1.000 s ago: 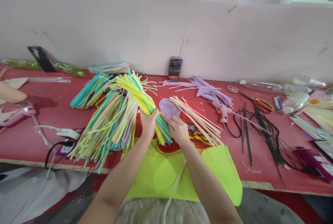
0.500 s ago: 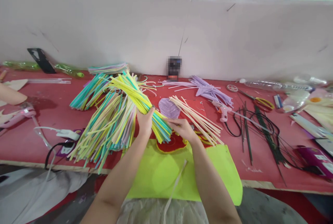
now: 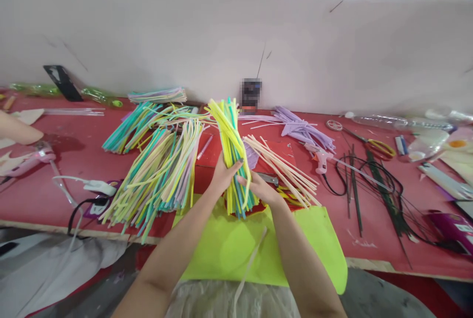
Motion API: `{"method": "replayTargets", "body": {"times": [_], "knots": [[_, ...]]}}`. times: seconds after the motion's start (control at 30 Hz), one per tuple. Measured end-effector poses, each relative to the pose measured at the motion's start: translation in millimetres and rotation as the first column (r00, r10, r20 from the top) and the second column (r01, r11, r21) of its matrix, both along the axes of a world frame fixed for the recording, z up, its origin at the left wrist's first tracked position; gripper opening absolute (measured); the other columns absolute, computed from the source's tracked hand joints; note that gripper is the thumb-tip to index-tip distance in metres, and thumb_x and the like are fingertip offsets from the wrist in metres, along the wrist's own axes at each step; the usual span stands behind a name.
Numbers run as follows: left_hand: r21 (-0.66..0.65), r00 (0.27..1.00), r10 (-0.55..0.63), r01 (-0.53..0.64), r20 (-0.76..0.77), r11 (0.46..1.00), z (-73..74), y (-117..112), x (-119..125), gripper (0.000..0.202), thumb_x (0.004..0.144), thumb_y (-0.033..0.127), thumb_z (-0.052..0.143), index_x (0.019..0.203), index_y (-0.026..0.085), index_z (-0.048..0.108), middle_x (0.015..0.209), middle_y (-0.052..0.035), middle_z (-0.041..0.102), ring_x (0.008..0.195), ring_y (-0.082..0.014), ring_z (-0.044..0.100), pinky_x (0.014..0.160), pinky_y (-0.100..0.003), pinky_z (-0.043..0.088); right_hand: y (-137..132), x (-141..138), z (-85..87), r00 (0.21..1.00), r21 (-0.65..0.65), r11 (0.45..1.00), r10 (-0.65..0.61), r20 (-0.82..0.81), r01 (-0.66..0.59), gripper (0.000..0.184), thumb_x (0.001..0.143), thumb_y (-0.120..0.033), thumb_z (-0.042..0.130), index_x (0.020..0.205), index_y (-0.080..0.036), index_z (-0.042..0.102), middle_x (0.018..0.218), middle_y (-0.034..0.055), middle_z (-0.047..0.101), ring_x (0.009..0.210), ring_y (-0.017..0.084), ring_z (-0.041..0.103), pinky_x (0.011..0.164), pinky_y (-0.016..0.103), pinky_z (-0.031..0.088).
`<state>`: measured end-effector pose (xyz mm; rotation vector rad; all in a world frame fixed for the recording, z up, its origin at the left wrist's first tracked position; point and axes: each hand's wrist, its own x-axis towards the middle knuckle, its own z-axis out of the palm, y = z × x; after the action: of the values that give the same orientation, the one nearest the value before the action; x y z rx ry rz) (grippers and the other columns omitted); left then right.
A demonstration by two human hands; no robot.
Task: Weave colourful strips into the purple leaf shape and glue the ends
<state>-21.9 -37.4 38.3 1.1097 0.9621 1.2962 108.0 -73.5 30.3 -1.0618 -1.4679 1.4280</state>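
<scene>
Between my hands stands a bundle of yellow and teal pipe cleaners [image 3: 228, 136], nearly upright. My left hand [image 3: 223, 174] is closed round its middle from the left side. My right hand [image 3: 261, 188] has its fingers pressed to the bundle's right side, where a yellow stem bends outward. Below lies a lime-green sheet [image 3: 229, 249], and a dark red piece under the bundle is mostly hidden. Left of my hands spreads a big pile of mixed pastel pipe cleaners [image 3: 148, 175]. Cream stems [image 3: 284, 170] lie to the right, partly over a purple leaf shape [image 3: 252, 154].
Purple stems [image 3: 305, 128] lie behind. On the right are a pink glue gun [image 3: 320, 159], scissors [image 3: 380, 148], dark green stems [image 3: 382, 195] and looping black cable. Another person's arm [image 3: 18, 128] and a second glue gun [image 3: 29, 160] are at the left. A white partition [image 3: 166, 37] stands behind the red table [image 3: 79, 136].
The bundle has come away from the pile, moved right and turned from slanted to nearly upright. My left hand moved right with it, and my right hand now grips its side.
</scene>
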Motion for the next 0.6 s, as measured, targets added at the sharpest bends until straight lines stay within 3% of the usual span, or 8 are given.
{"method": "replayTargets", "body": {"times": [0.17, 0.33, 0.47, 0.6], "knots": [[0.001, 0.998, -0.005, 0.005, -0.058, 1.000, -2.1, -1.7, -0.1, 0.053, 0.068, 0.038, 0.069, 0.115, 0.020, 0.053, 0.107, -0.0088, 0.064, 0.099, -0.0249, 0.060, 0.085, -0.037, 0.048, -2.1, -3.5, 3.8, 0.993, -0.036, 0.996, -0.082, -0.088, 0.079, 0.041, 0.078, -0.045, 0.058, 0.111, -0.021, 0.061, 0.087, 0.0024, 0.070, 0.084, 0.019, 0.065, 0.077, 0.033, 0.054], [-0.041, 0.985, -0.133, 0.138, 0.108, 0.990, -6.9, -1.7, 0.2, 0.048, 0.080, 0.051, 0.050, 0.115, 0.019, 0.057, 0.118, -0.0075, 0.061, 0.113, -0.0243, 0.054, 0.095, -0.037, 0.043, -3.3, -3.7, 5.9, 0.962, -0.201, 0.972, -0.163, -0.218, 0.119, 0.050, 0.069, -0.041, 0.068, 0.114, -0.021, 0.058, 0.097, 0.0041, 0.068, 0.088, 0.022, 0.065, 0.080, 0.034, 0.053], [-0.087, 0.963, -0.196, 0.215, 0.183, 0.973, -7.2, -2.6, 0.3, 0.047, 0.078, 0.047, 0.055, 0.117, 0.021, 0.056, 0.120, -0.0065, 0.060, 0.112, -0.0236, 0.055, 0.096, -0.037, 0.043, -4.2, -0.2, 3.9, 0.926, -0.342, 0.931, -0.235, -0.296, 0.127, 0.049, 0.067, -0.040, 0.071, 0.109, -0.018, 0.061, 0.093, 0.0067, 0.069, 0.082, 0.025, 0.066, 0.074, 0.036, 0.054], [-0.086, 0.975, -0.220, 0.223, 0.042, 0.971, -1.6, -4.4, -0.4, 0.048, 0.074, 0.037, 0.061, 0.117, 0.018, 0.055, 0.113, -0.0082, 0.064, 0.105, -0.0250, 0.058, 0.091, -0.037, 0.045, -3.7, 0.2, 1.1, 0.949, -0.267, 0.959, -0.169, -0.267, 0.095, 0.048, 0.069, -0.041, 0.068, 0.111, -0.020, 0.060, 0.097, 0.0059, 0.069, 0.085, 0.025, 0.066, 0.077, 0.038, 0.053]]}}
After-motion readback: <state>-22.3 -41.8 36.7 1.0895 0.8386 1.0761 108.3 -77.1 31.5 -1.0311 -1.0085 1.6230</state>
